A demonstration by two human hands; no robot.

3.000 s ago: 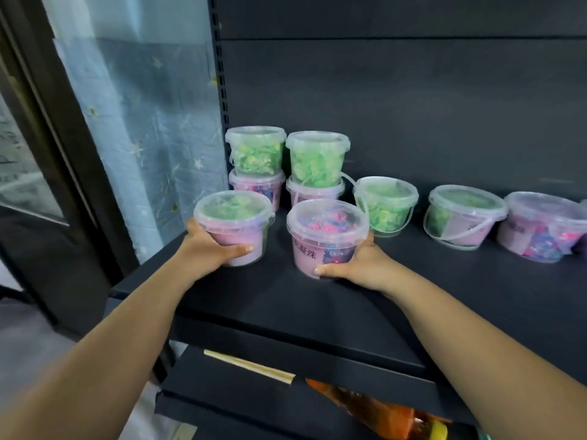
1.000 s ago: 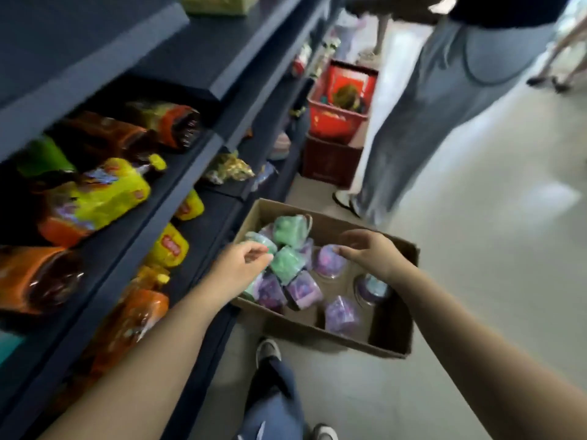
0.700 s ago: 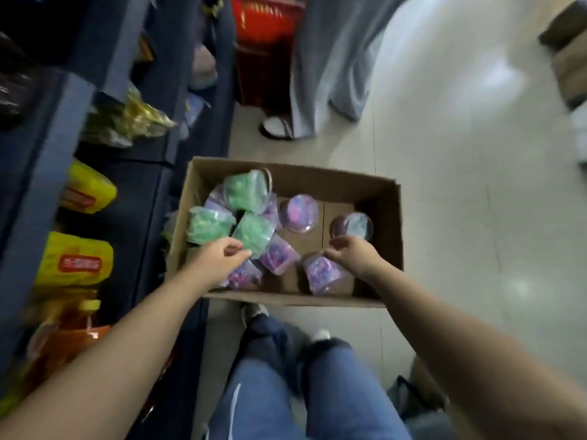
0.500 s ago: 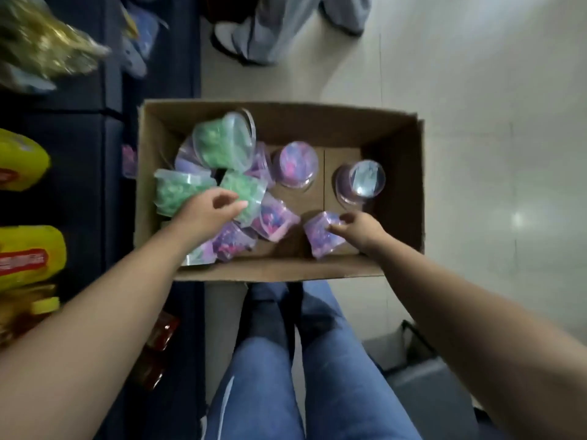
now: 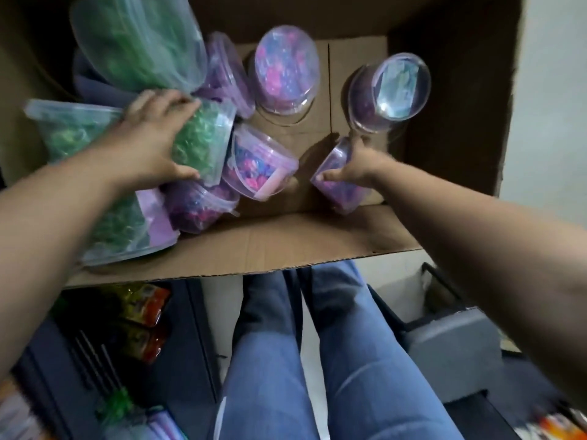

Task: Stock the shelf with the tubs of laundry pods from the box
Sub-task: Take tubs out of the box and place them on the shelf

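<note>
An open cardboard box (image 5: 286, 246) on the floor holds several clear tubs of laundry pods, some green, some pink and purple. My left hand (image 5: 149, 144) wraps around a tipped green tub (image 5: 203, 141) in the left half of the box. My right hand (image 5: 355, 166) grips a small purple tub (image 5: 336, 192) lying on its side against the near wall. Two more purple tubs (image 5: 286, 68) (image 5: 390, 90) stand at the back. A big green tub (image 5: 136, 42) leans at the back left.
My legs in blue jeans (image 5: 317, 360) are just below the box. The dark lower shelf with orange and yellow packets (image 5: 139, 315) lies at the left. A grey crate (image 5: 454, 338) sits on the floor at the right.
I turned from the shelf down to the box and leaned in close. Both hands reached into it and closed on tubs, the left on a green one, the right on a purple one.
</note>
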